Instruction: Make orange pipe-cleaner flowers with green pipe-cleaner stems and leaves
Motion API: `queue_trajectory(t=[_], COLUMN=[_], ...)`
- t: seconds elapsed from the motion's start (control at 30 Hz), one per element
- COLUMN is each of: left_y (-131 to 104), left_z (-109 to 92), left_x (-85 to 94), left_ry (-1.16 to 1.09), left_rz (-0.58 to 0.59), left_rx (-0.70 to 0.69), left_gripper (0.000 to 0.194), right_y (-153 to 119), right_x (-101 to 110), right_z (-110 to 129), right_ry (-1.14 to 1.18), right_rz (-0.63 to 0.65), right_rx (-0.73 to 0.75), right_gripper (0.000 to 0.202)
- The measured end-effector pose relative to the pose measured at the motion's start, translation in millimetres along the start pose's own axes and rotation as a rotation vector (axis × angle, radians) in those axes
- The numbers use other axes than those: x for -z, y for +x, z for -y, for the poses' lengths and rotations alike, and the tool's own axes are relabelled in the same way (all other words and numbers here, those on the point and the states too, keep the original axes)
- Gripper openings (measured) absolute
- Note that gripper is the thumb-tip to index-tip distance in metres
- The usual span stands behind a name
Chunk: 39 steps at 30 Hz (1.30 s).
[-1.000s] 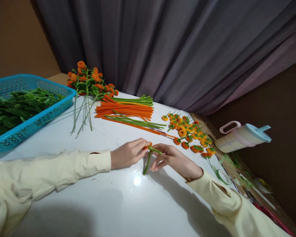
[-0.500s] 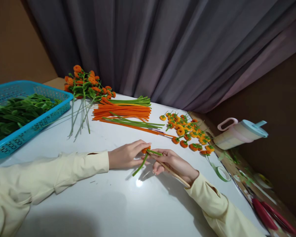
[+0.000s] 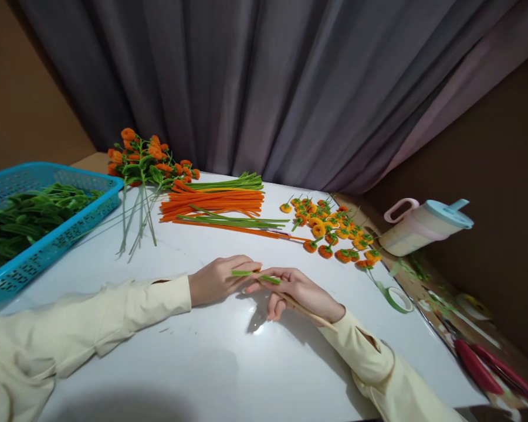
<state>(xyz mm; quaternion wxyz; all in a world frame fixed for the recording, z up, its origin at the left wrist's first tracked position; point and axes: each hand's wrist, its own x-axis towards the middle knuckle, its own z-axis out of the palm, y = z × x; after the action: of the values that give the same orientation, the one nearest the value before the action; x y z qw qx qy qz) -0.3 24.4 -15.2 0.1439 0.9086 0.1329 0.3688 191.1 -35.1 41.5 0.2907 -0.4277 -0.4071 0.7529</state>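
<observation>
My left hand (image 3: pixel 222 280) is closed over a small orange flower (image 3: pixel 257 270), of which only a sliver shows between the fingertips. Two short ends of a green stem strip (image 3: pixel 242 273) stick out by my fingers, one to each side. My right hand (image 3: pixel 300 291) meets the left at the fingertips and holds a thin wooden stick (image 3: pixel 310 313), which runs back under the palm toward the wrist. Behind the hands lie orange strips (image 3: pixel 211 203), green strips (image 3: pixel 237 221) and a group of orange and yellow flower heads (image 3: pixel 319 228).
A blue basket (image 3: pixel 66 237) of green leaves is at the left. Stemmed orange flowers (image 3: pixel 134 158) lie behind it. A lidded cup (image 3: pixel 422 228), green tape roll (image 3: pixel 399 300) and red-handled pliers (image 3: pixel 479 366) are at the right. A curtain hangs behind the white table (image 3: pixel 193 375).
The green strip's long end, which hung down toward me, now points left across my left fingers. The orange flower is more covered. The whole view has shifted slightly.
</observation>
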Motion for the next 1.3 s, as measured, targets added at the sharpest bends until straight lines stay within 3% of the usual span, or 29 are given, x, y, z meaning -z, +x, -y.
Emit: queue_trajectory(t=[0.23,0.37,0.47,0.7,0.87,1.1,1.3], left_y=[4.8,8.1,9.4,5.1,3.9,10.9,19.2], left_z=[-3.8,-0.8,2.5,4.8,3.4,7.1,7.4], left_x=[1.3,6.0,9.3,3.8,0.2,0.9,5.5], left_ry=[-0.144,-0.204,-0.187,-0.038,-0.065,-0.148,-0.369], left_rz=[0.032,0.179,0.221,0.148,0.079,-0.050,-0.085], left_rx=[0.073,0.011,-0.054,-0.084,-0.051,0.163,0.474], left_gripper=[0.022,0.037,0.039,0.029,0.029,0.023,0.031], right_y=[-2.0,-0.5,0.1,1.4,0.1,2.7,17.6], right_x=[-1.1,7.7,13.6,14.9,12.8,21.3,19.5], right_z=[-1.2,-2.6,-3.2,-3.0,-1.3,-3.8,9.8], right_ry=[-0.018,0.054,0.077,0.042,0.070,0.125,-0.223], right_rz=[0.023,0.062,0.095,0.075,0.015,0.030,0.066], right_rx=[0.016,-0.064,-0.087,-0.082,-0.072,0.147,0.309], right_gripper=[0.024,0.021,0.021,0.023,0.022,0.022,0.035])
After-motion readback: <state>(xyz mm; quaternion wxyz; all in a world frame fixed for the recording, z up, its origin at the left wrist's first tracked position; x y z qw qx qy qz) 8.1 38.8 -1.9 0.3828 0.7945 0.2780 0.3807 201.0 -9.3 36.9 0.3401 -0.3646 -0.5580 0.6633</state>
